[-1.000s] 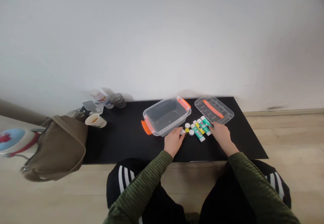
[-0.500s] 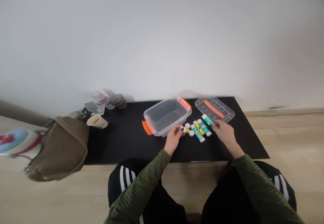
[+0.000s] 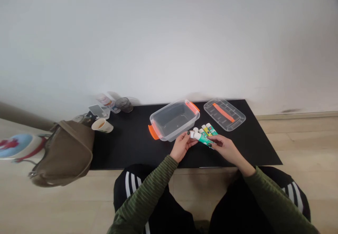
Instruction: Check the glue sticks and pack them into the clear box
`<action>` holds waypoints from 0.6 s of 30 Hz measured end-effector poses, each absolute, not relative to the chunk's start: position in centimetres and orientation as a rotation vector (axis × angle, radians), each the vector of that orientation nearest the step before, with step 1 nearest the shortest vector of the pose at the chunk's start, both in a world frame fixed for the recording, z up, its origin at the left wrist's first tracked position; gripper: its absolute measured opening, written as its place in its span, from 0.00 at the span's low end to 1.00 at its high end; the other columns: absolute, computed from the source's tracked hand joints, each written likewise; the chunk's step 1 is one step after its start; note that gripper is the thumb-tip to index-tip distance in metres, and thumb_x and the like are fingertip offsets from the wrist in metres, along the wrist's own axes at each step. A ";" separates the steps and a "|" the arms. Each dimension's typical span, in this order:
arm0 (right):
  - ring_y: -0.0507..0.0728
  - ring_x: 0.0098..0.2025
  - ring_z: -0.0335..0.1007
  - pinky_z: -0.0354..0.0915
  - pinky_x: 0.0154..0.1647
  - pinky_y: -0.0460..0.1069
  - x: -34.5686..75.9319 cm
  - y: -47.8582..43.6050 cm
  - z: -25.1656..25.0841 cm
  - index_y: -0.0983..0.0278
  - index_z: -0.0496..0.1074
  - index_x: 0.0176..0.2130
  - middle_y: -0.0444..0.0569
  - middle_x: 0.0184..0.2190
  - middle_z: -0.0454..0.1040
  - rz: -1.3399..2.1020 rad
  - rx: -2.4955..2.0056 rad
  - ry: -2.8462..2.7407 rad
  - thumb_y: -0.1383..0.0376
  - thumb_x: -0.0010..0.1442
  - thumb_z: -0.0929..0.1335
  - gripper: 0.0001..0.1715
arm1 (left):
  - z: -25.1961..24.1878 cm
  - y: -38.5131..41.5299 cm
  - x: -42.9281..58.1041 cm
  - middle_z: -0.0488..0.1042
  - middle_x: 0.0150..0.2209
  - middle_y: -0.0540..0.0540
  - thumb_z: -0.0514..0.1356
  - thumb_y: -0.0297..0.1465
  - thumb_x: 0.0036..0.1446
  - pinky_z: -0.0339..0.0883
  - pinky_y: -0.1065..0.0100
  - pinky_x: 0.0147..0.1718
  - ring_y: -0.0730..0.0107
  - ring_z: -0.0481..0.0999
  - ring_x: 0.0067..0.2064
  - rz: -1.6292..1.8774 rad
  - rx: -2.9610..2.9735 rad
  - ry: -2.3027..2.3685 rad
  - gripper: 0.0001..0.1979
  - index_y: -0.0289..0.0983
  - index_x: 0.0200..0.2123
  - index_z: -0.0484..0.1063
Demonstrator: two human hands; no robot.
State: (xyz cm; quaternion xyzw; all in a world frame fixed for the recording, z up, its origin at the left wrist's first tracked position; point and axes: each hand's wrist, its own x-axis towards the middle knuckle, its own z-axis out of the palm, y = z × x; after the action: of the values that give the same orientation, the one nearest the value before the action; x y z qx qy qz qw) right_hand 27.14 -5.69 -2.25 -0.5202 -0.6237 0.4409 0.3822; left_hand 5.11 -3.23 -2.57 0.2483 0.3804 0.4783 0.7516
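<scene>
Left hand (image 3: 182,147) and right hand (image 3: 224,150), fingers (image 3: 214,139) clamped, hold a green glue stick (image 3: 204,140) at lower center of frame.

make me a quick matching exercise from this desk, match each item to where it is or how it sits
Items:
1. teal glue stick
2. clear plastic box
3. clear lid with orange strip
4. paper cup

Places or states:
a. lying to the right of the box
b. beside the olive bag
c. held by the left hand and right hand
d. open side up, with orange clips at its ends

Pairs: 1-c, 2-d, 3-a, 4-b
</scene>
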 end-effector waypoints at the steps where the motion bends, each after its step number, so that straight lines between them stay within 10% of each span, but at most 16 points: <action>1: 0.59 0.45 0.75 0.71 0.46 0.53 27.1 -5.7 -2.2 0.60 0.77 0.47 0.50 0.44 0.78 1.083 -1.331 -1.632 0.60 0.57 0.70 0.17 | -2.5 -3.3 5.1 0.79 0.38 0.43 0.66 0.38 0.55 0.73 0.59 0.49 0.67 0.80 0.39 1.044 0.552 0.832 0.17 0.33 0.43 0.74; 18: 0.57 0.44 0.74 0.67 0.46 0.52 26.9 -6.0 -2.1 0.59 0.76 0.48 0.49 0.46 0.78 0.933 -1.344 -1.763 0.61 0.59 0.68 0.16 | -2.4 -3.7 5.1 0.79 0.41 0.41 0.72 0.36 0.46 0.73 0.59 0.48 0.66 0.78 0.42 1.077 0.662 0.897 0.21 0.33 0.42 0.78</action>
State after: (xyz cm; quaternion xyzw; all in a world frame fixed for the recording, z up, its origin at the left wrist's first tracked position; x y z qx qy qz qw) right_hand 26.89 -5.96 -2.05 -0.5212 -0.6840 0.3620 0.3598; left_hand 5.10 -3.65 -2.40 0.2990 0.4050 0.4860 0.7144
